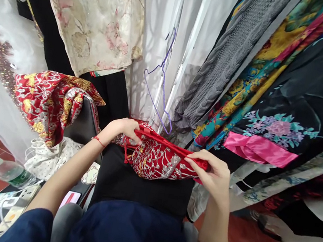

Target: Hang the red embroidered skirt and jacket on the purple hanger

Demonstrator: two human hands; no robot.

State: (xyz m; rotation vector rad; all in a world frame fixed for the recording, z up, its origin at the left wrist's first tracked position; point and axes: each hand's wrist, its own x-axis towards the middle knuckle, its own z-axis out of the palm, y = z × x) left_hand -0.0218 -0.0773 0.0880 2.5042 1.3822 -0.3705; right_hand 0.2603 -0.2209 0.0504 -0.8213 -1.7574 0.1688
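A red embroidered garment (158, 159) with silver swirls and a plain red edge lies across the black cloth (144, 192) on my lap. My left hand (128, 129) pinches its upper edge at the left, fingers bent over the fabric. At the right end, my right hand (210, 169) grips the same edge between thumb and fingers, so the edge runs taut between both hands. A thin red tie hangs near my left hand. Further left, a red and gold embroidered cloth (50, 99) is draped over a dark chair back (83, 119).
A purple hanger (163, 80) hangs ahead by a white curtain. Clothes hang on both sides, among them a floral cream garment (95, 12) and a grey knit (236, 55). At lower left are a water bottle (10, 172), a phone (70, 199) and a power strip with cables.
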